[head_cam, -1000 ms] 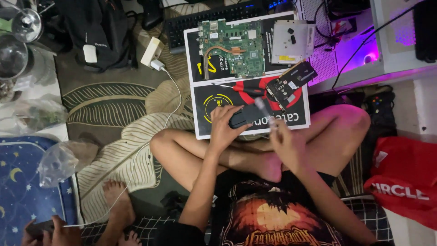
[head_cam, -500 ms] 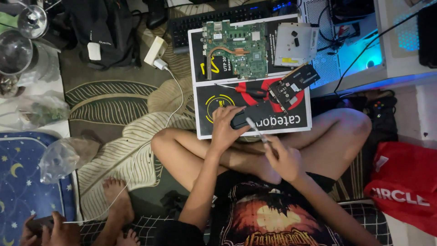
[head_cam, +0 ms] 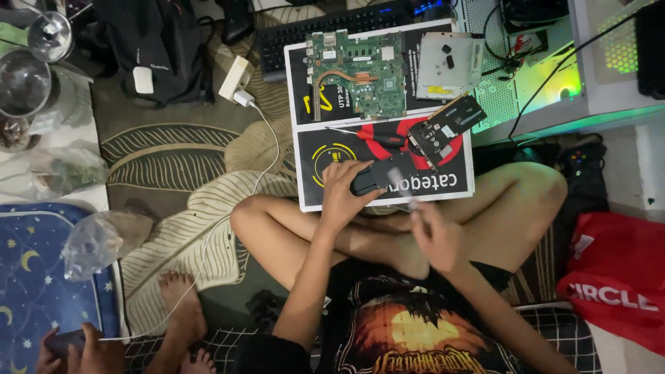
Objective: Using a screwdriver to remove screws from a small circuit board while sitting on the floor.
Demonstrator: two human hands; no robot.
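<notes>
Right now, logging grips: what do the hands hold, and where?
Left hand grips a black part by its near end; right hand pinches a thin, blurred tool low down.

We see a home room floor used as a makeshift electronics repair spot: leaf-pattern rug [head_cam: 173, 201], backpack [head_cam: 149, 48], keyboard [head_cam: 332, 24], bare green motherboard [head_cam: 357, 76] and graphics card [head_cam: 447, 128] on a flat printed cardboard box [head_cam: 312, 149], lit desktop PC case [head_cam: 575, 69], star-print bedding [head_cam: 34, 284], red shopping bag [head_cam: 613, 284].
</notes>
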